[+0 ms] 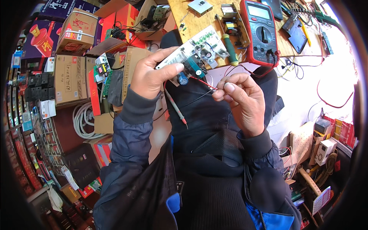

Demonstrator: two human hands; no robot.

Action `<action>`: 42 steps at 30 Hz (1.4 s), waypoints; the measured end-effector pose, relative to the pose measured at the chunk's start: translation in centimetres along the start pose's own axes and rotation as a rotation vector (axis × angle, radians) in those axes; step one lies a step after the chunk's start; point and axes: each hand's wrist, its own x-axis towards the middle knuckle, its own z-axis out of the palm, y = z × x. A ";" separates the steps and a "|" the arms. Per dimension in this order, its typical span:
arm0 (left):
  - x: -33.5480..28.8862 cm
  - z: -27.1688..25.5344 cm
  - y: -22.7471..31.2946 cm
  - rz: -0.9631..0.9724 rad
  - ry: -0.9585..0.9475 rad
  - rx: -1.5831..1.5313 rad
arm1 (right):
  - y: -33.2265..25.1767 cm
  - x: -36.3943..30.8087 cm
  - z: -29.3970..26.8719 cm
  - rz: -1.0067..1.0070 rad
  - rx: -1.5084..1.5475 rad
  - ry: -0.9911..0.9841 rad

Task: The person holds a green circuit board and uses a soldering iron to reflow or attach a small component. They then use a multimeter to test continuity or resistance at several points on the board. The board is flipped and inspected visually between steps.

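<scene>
My left hand (147, 76) grips a white circuit board (177, 56) by its near left end, thumb on top. The board is tilted over my lap and carries a dark green transformer (194, 65), a blue capacitor (183, 79) and rows of small parts. From its near edge run thin red and black wires (206, 82). Their far ends meet the fingertips of my right hand (243, 99), whose thumb and forefinger are pinched on them. A test probe (176, 108) with a red-and-grey handle hangs below my left hand, its tip pointing down.
On the wooden bench (178, 9) lie a red multimeter (261, 51), a green-handled screwdriver (230, 50) and an open metal-framed power supply (232, 23). Cardboard boxes (71, 76) and a coiled white cable (82, 119) crowd the left. Tools and a white box (326, 151) stand at the right.
</scene>
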 end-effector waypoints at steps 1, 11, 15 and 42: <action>0.2 -0.3 -0.1 -0.063 -0.035 -0.150 | 0.0 0.0 0.1 -0.003 -0.010 -0.005; 0.4 -0.6 0.7 -0.179 -0.164 -0.316 | -1.3 -0.4 0.5 -0.066 -0.121 0.020; 0.2 -0.1 1.3 -0.174 -0.173 -0.220 | -1.9 0.1 0.6 -0.131 -0.177 0.018; 2.3 0.1 -6.2 1.077 0.177 0.958 | -1.4 4.0 1.1 -0.341 -0.833 -0.049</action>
